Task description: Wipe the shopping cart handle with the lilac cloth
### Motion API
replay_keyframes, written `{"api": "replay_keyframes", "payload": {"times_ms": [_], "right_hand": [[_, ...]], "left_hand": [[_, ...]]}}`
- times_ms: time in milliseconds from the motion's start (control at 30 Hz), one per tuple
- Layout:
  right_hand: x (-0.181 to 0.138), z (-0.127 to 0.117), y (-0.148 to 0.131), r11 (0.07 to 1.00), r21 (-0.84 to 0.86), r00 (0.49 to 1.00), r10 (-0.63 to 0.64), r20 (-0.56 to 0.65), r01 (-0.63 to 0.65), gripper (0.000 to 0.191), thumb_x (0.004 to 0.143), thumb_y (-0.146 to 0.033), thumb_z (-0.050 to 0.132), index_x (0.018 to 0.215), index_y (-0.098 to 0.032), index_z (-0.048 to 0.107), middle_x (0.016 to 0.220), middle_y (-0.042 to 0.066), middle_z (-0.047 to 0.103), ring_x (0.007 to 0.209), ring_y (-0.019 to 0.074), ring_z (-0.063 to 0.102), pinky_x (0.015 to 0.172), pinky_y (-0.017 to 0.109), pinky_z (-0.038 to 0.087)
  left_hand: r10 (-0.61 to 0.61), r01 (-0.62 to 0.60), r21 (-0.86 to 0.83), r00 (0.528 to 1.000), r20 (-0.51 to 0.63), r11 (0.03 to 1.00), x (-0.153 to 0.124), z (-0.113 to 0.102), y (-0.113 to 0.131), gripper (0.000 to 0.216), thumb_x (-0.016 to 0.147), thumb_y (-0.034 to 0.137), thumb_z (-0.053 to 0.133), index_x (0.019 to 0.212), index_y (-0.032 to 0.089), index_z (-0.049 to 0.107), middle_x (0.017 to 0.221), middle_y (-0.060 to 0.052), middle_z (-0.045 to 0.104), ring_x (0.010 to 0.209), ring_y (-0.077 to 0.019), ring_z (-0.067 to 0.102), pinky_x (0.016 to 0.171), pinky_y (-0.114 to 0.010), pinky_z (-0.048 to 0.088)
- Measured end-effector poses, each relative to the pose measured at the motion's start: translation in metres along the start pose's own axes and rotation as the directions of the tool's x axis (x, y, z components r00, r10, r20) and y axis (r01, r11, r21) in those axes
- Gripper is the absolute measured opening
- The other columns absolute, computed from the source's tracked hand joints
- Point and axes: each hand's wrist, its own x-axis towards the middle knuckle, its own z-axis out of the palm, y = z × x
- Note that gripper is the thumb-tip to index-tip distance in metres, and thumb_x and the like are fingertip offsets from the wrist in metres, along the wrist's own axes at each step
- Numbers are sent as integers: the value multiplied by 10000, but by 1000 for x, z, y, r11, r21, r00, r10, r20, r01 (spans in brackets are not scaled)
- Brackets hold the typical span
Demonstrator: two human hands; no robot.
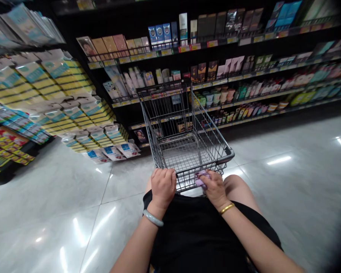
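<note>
A grey wire shopping cart (186,179) stands right in front of me, its basket holding nothing that I can see. My left hand (164,185) is closed around the left part of the cart's near rim, with a pale bangle at the wrist. In my right hand (216,189) is a crumpled light-purple cloth (200,179), pressed against the near wire panel to the right of the middle. A gold bracelet circles that wrist. The fingers of the right hand curl over the cloth and partly hide it.
Beyond the cart runs a long black shelf unit (165,53) with boxed and bottled goods. Hanging yellow-striped packs (82,113) fill a display at left, beside a low rack of colourful packets (8,140). The grey floor (295,197) is glossy and reflects the lights.
</note>
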Motion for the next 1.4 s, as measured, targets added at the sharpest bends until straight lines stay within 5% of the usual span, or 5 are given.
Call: {"api": "replay_keyframes", "payload": {"times_ms": [333, 533, 833, 1233, 1400], "right_hand": [[14, 8, -43, 991, 102, 994, -97, 56, 91, 306, 860, -168, 604, 1086, -341, 718, 1135, 70, 558, 1042, 230, 499, 937, 390, 403], [-26, 35, -54, 990, 78, 968, -132, 216, 118, 391, 824, -114, 619, 1138, -337, 686, 1126, 58, 613, 1007, 223, 501, 901, 361, 390], [25, 0, -46, 988, 106, 990, -99, -99, 109, 344, 853, -151, 618, 1138, -330, 690, 1127, 67, 529, 1087, 232, 508, 998, 411, 411], [44, -33, -27, 995, 93, 993, 46, -105, -36, 335, 827, -196, 635, 1143, -299, 684, 1178, 81, 486, 1077, 263, 507, 981, 446, 452], [31, -21, -20, 997, 78, 999, 10, -53, -6, 336, 824, -182, 622, 1149, -254, 668, 1182, 95, 483, 1046, 267, 503, 961, 463, 457]], "left_hand": [[-13, 13, 42, 1000, -7, 999, 0, 2, 1, 143, 932, 236, 484, 895, 208, 619, 804, -49, 656, 799, -230, 556, 873, -412, 385], [-2, 1, 21, 1000, 12, 1000, -1, 1, 0, 148, 936, 235, 476, 917, 206, 619, 812, -53, 651, 810, -227, 554, 872, -405, 392], [-2, 2, 19, 1000, 12, 1000, -1, 1, 0, 147, 937, 238, 477, 908, 207, 617, 811, -53, 656, 800, -226, 555, 871, -409, 390], [-3, 3, 22, 1000, 11, 1000, -1, 1, 0, 155, 935, 231, 473, 903, 211, 624, 806, -52, 653, 797, -222, 553, 865, -406, 383], [-4, 4, 18, 1000, 12, 1000, 0, 0, 1, 156, 933, 222, 477, 893, 207, 627, 811, -51, 655, 799, -219, 557, 861, -398, 386]]}}
